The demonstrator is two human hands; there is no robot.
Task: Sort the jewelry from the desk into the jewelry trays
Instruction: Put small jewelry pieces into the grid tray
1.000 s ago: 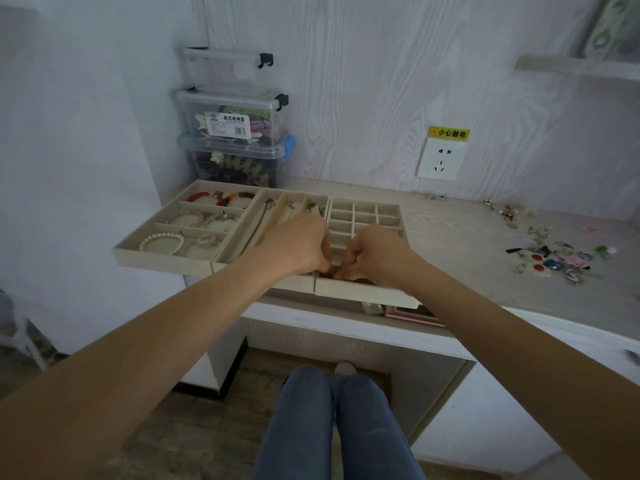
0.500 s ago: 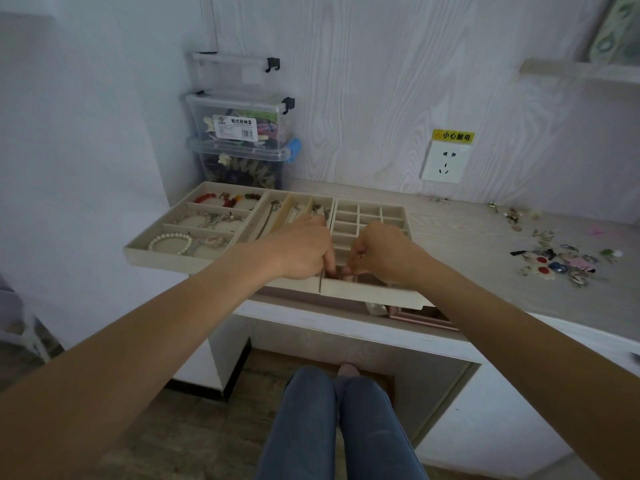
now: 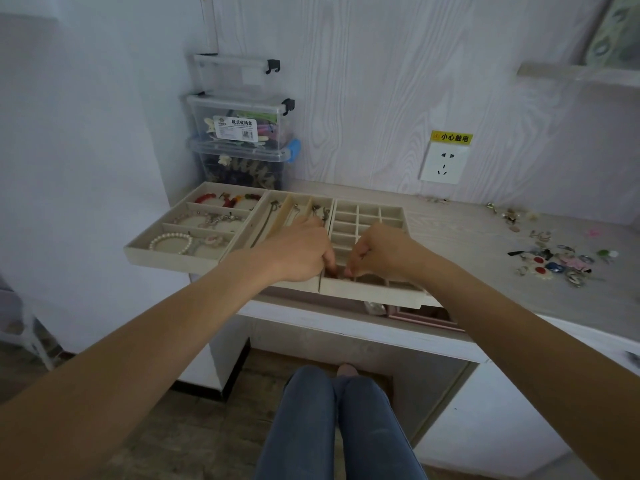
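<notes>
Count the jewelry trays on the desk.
3, side by side at the desk's left end: left tray with bracelets, middle tray with long slots, right tray with small squares. Both hands partly cover the latter two.

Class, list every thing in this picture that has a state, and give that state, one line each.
Left hand: fingers curled at grid tray's near edge.
Right hand: fingers curled, fingertips beside the left's.
Grid tray: far cells empty.
Bracelet tray: holds bracelets, overhangs desk.
Top storage box: lid latched.
Loose jewelry: unsorted on desk.
</notes>
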